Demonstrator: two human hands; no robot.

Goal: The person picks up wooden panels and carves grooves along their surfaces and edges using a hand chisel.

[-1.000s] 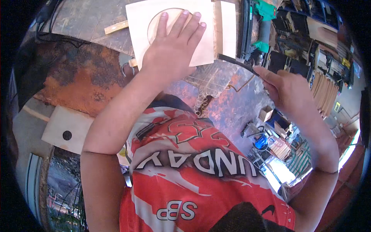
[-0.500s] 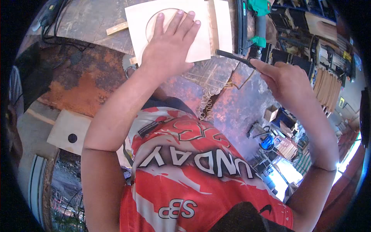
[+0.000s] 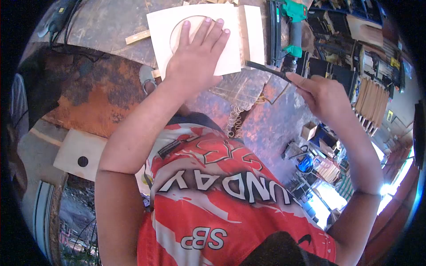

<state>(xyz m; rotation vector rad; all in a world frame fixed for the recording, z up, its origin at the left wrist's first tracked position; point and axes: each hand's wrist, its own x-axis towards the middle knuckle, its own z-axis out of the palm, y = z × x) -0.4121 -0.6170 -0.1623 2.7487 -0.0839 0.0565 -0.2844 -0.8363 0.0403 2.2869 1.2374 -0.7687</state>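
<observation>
My left hand (image 3: 194, 62) lies flat with its fingers spread on a pale square wood panel (image 3: 162, 29). A round outline or cut-out (image 3: 176, 34) on the panel runs partly under the fingers. Along the panel's right side stands a narrow wood strip (image 3: 244, 33), with another pale piece (image 3: 255, 26) beyond it. My right hand (image 3: 326, 98) is closed round one end of a dark bar-shaped tool (image 3: 268, 71), whose kind I cannot make out. The tool's far tip is at the lower end of the strip; whether it touches is unclear.
A green and black nail gun (image 3: 294, 26) lies right of the panel. A coiled air hose (image 3: 235, 119) hangs below the worktable (image 3: 106, 26). A small wood stick (image 3: 138, 37) lies left of the panel. Shelves and stacked boards (image 3: 372, 99) stand at the right.
The tool and my right hand have shifted slightly left and down in view. My left hand stays flat on the panel, which appears a little lower as the view shifts.
</observation>
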